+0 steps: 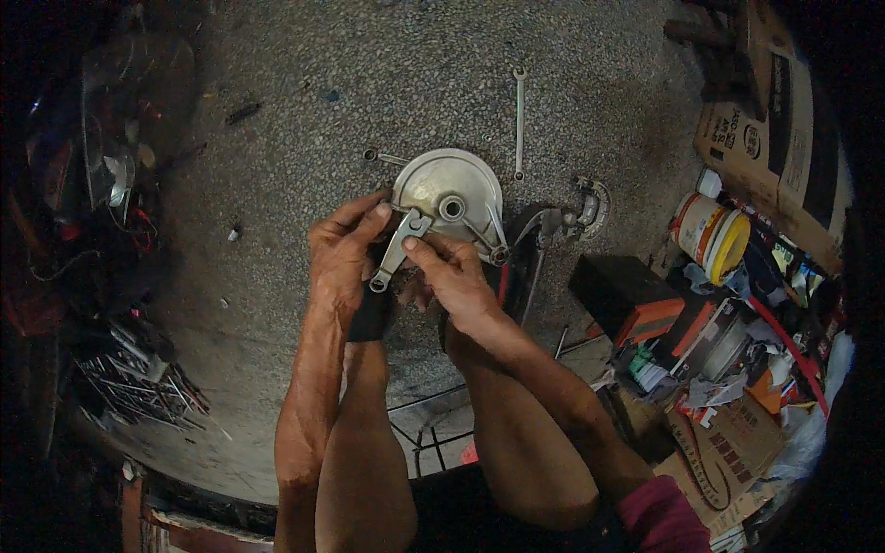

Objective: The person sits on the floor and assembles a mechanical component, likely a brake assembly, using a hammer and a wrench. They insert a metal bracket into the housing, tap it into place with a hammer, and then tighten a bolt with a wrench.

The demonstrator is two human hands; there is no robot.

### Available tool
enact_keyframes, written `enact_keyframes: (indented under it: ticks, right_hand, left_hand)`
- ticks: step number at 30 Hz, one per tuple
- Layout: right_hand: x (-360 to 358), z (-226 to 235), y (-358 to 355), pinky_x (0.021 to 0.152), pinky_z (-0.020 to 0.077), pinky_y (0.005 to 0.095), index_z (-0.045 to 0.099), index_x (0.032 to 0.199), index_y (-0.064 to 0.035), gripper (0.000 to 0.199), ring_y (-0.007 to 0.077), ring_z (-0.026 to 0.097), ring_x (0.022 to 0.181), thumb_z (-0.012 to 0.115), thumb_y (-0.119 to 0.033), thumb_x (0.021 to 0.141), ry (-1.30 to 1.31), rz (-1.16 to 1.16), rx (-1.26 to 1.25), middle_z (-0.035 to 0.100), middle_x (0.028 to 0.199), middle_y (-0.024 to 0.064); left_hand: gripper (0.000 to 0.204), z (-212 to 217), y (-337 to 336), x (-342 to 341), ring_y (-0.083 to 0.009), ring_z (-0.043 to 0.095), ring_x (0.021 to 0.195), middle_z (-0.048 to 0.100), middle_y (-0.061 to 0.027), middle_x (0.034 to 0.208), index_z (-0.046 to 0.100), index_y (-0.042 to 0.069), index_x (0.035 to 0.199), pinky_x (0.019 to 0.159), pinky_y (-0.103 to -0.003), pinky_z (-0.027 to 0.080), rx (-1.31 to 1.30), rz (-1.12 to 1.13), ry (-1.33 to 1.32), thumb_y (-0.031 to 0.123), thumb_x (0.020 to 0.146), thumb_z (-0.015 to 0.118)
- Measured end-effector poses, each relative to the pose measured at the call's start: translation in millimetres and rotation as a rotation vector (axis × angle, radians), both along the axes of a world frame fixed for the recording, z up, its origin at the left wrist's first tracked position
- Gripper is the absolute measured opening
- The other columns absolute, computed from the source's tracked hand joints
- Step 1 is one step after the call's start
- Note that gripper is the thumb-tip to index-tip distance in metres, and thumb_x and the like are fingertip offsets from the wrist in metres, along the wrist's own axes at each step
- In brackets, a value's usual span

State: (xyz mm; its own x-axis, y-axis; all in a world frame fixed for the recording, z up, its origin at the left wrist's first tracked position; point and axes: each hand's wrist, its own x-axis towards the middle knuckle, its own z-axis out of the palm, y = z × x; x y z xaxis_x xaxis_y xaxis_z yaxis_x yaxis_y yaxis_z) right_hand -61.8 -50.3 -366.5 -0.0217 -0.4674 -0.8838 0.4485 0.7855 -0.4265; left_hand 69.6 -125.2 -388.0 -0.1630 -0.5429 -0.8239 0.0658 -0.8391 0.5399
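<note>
A round silver brake plate (pixel 424 180) with a hole at its centre is held up in front of me. My left hand (pixel 348 240) is closed at its left edge, thumb and fingers pinched together. A flat metal brake lever arm (pixel 398 252) lies across the plate's lower left, its eyed end pointing down. My right hand (pixel 454 276) grips this arm, thumb pressed on its face and fingers behind. The fingers under the plate are partly hidden. A combination wrench (pixel 520 124) lies on the floor beyond the plate, to the right.
A curved brake shoe (pixel 592 209) lies right of the plate. Further right are a black and orange box (pixel 636 300), a white and yellow bucket (pixel 710 238) and cardboard boxes (pixel 756 138). Several metal tools (pixel 143 378) are piled at the left. My knees are just below my hands.
</note>
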Motion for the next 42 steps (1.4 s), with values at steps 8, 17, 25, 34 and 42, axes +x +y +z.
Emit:
enact_keyframes:
  ticks: [8,17,25,34,42]
  right_hand:
    - [-1,-5,4,0.041,0.0402,0.0242,0.064,0.095,-0.0031,0.029,0.0097,0.056,0.048,0.062,-0.032,0.096,0.042,0.057,-0.064,0.06,0.066,0.0022]
    - [7,2,2,0.038,0.0372,0.0239,0.062,0.097,-0.0025,0.033,0.0097,0.054,0.046,0.058,-0.035,0.098,0.08,0.034,-0.105,0.061,0.069,0.0028]
    - [3,-11,11,0.069,0.0491,0.039,0.065,0.095,0.0026,0.033,0.0269,0.064,0.074,0.055,-0.029,0.096,0.415,0.303,-0.199,0.066,0.08,0.0141]
    - [8,-28,22,0.065,0.0474,0.0396,0.064,0.094,0.0025,0.032,0.0267,0.058,0.066,0.055,-0.028,0.098,0.532,0.344,-0.301,0.061,0.071,0.0133]
    - [-1,-22,21,0.075,0.0476,0.0394,0.063,0.106,0.0018,0.035,0.0278,0.06,0.08,0.054,-0.032,0.099,0.321,0.337,-0.112,0.063,0.085,0.0158]
  left_hand:
    - [0.027,1,-7,2,-0.0142,0.064,0.081,0.072,-0.0089,0.092,0.071,-0.001,0.11,0.076,-0.029,0.051,-0.106,-0.119,-0.001,0.009,0.085,0.07]
    - [0.027,-2,-5,1,-0.0148,0.064,0.08,0.072,-0.0086,0.092,0.07,0.0,0.11,0.076,-0.029,0.052,-0.051,-0.11,0.044,0.01,0.085,0.07]
    - [0.026,0,0,-7,-0.0092,0.061,0.072,0.069,-0.0036,0.081,0.07,-0.003,0.108,0.066,-0.024,0.05,-0.133,-0.065,0.036,0.007,0.084,0.072]
    - [0.027,-6,3,-17,-0.006,0.053,0.067,0.066,-0.0035,0.083,0.07,-0.001,0.107,0.059,-0.023,0.045,-0.373,-0.247,-0.104,0.007,0.082,0.073]
    - [0.031,-13,15,-19,-0.0085,0.056,0.076,0.066,-0.0049,0.091,0.067,0.001,0.114,0.067,-0.023,0.048,-0.404,-0.144,-0.039,0.008,0.084,0.072]
